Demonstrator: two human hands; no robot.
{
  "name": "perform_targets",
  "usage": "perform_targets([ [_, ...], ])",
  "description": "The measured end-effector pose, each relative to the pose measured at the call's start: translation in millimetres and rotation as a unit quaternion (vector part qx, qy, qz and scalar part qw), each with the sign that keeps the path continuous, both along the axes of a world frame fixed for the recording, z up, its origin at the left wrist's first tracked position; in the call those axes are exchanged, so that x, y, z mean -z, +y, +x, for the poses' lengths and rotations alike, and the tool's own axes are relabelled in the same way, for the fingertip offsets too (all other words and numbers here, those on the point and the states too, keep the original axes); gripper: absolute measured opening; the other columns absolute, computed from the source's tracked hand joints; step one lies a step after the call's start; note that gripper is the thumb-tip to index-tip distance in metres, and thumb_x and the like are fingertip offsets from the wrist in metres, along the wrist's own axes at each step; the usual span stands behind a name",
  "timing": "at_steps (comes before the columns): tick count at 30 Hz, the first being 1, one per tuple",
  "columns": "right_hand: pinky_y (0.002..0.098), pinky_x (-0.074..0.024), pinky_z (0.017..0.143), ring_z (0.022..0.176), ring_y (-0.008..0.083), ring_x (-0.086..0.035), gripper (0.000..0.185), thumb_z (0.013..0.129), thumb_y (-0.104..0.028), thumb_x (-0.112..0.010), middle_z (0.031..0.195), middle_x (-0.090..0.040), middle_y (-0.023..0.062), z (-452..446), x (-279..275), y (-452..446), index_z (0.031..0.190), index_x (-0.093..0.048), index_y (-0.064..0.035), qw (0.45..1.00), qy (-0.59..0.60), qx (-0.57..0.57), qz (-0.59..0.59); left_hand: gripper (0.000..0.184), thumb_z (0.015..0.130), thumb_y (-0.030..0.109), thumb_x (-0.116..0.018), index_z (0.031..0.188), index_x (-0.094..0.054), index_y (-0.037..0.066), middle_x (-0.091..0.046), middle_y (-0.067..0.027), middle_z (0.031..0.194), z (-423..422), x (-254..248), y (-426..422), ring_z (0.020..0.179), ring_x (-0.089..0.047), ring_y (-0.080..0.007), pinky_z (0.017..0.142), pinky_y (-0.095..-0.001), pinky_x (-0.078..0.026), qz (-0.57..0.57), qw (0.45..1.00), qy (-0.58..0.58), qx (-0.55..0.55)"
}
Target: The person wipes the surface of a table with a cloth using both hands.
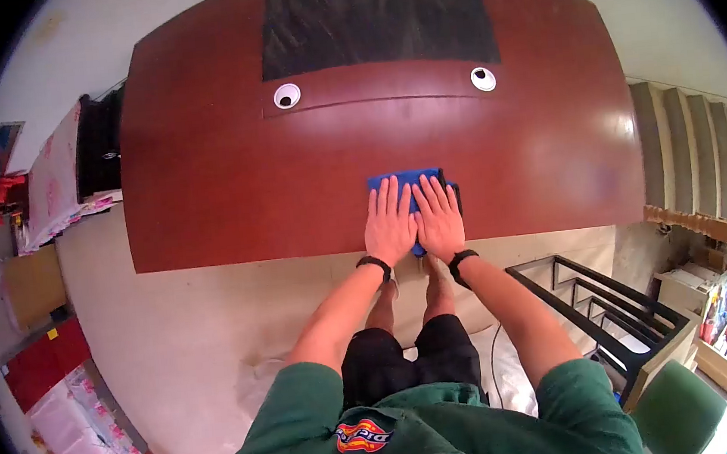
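From where I stand: red-and-yellow logo [364,435] on green shirt [425,433], letters "Dic" legible, rest unclear. Small pale mark [110,155] on black item [96,129] at far left, too small to read.

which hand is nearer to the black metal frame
Right. The right hand lies on the blue cloth, on the side towards the black metal frame; the left hand is beside it, farther off.
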State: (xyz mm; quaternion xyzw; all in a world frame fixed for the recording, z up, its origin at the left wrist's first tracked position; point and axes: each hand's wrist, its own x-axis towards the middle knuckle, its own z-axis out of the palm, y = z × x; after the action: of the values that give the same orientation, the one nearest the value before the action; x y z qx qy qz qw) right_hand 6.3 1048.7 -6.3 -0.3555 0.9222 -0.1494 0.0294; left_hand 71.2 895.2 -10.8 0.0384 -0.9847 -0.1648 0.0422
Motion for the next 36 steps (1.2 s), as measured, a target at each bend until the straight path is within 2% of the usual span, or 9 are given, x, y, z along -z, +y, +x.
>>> perform_targets([
  [8, 0.0556, -0.0156, 0.135, 0.164, 0.0329, -0.027, 0.059, 0.106, -0.027, -0.052, 0.175, -0.036, 0.014, 14, 3, 13, 0.161, -0.049, -0.0059, 0.999, -0.037, 0.033, 0.021, 0.068, 0.104, 0.035, -0.056, 0.163, -0.044, 0.002, -0.029, -0.0249, 0.175, 2, 0, 7, 0.165, -0.022, -0.0408, 0.134, -0.059, -0.017, 0.022, 0.998, -0.041, 0.04],
  [12, 0.0568, -0.0151, 0.135, 0.165, 0.0328, -0.027, 0.06, 0.106, -0.026, -0.052, 0.175, -0.036, 0.0138, 5, 3, 15, 0.162, -0.049, -0.0061, 0.998, -0.043, 0.031, 0.013, 0.068, 0.104, 0.035, -0.056, 0.162, -0.044, 0.002, -0.031, -0.0257, 0.174, -8, -2, 4, 0.164, -0.024, -0.0415, 0.134, -0.0593, -0.018, 0.021, 0.997, -0.045, 0.062],
  [18, 0.0575, -0.0185, 0.133, 0.163, 0.0351, -0.03, 0.06, 0.104, -0.024, -0.053, 0.174, -0.038, 0.0152, -70, 2, 18, 0.161, -0.049, -0.006, 1.0, -0.021, 0.016, 0.01, 0.066, 0.103, 0.034, -0.057, 0.16, -0.046, 0.001, -0.035, -0.0255, 0.171, -79, -6, 9, 0.161, -0.029, -0.0423, 0.133, -0.0595, -0.019, 0.029, 0.998, -0.016, 0.049],
  [24, 0.056, -0.017, 0.134, 0.164, 0.0334, -0.028, 0.06, 0.105, -0.025, -0.052, 0.174, -0.037, 0.0138, -152, 4, 15, 0.162, -0.049, -0.0068, 1.0, 0.004, 0.008, 0.012, 0.066, 0.106, 0.037, -0.055, 0.162, -0.047, 0.004, -0.032, -0.0233, 0.174, -158, 1, 10, 0.163, -0.026, -0.0394, 0.134, -0.0587, -0.017, 0.003, 0.999, -0.01, 0.038],
  [28, 0.0557, -0.0166, 0.134, 0.164, 0.0328, -0.028, 0.06, 0.104, -0.025, -0.053, 0.175, -0.037, 0.0127, -172, 7, 14, 0.162, -0.049, -0.0079, 1.0, 0.007, 0.011, 0.002, 0.064, 0.108, 0.039, -0.052, 0.164, -0.046, 0.008, -0.03, -0.0212, 0.176, -180, 9, 9, 0.164, -0.024, -0.0386, 0.135, -0.0587, -0.013, -0.012, 0.999, -0.019, 0.036],
  [31, 0.0552, -0.016, 0.135, 0.164, 0.0321, -0.028, 0.061, 0.104, -0.026, -0.053, 0.175, -0.037, 0.0121, -183, 5, 12, 0.162, -0.048, -0.0088, 1.0, 0.001, 0.007, 0.003, 0.065, 0.104, 0.038, -0.055, 0.16, -0.051, 0.007, -0.036, -0.0214, 0.173, -188, 8, 9, 0.162, -0.029, -0.0384, 0.134, -0.0571, -0.019, -0.027, 0.999, 0.013, 0.027],
  [35, 0.0547, -0.0157, 0.135, 0.164, 0.0303, -0.027, 0.063, 0.102, -0.025, -0.056, 0.175, -0.037, 0.0114, -198, 4, 11, 0.163, -0.047, -0.0097, 1.0, 0.004, 0.002, -0.01, 0.064, 0.104, 0.038, -0.055, 0.159, -0.052, 0.006, -0.036, -0.0216, 0.173, -200, 8, 9, 0.162, -0.03, -0.0386, 0.134, -0.0578, -0.02, -0.032, 0.999, 0.026, 0.021],
  [36, 0.0545, -0.0167, 0.135, 0.164, 0.0302, -0.029, 0.062, 0.102, -0.025, -0.056, 0.174, -0.038, 0.0109, -197, 5, 10, 0.162, -0.049, -0.0098, 1.0, 0.018, 0.004, 0.001, 0.063, 0.106, 0.036, -0.055, 0.161, -0.048, 0.006, -0.034, -0.0229, 0.174, -201, 8, 8, 0.163, -0.026, -0.0399, 0.134, -0.0593, -0.017, -0.028, 0.999, 0.005, 0.027],
])
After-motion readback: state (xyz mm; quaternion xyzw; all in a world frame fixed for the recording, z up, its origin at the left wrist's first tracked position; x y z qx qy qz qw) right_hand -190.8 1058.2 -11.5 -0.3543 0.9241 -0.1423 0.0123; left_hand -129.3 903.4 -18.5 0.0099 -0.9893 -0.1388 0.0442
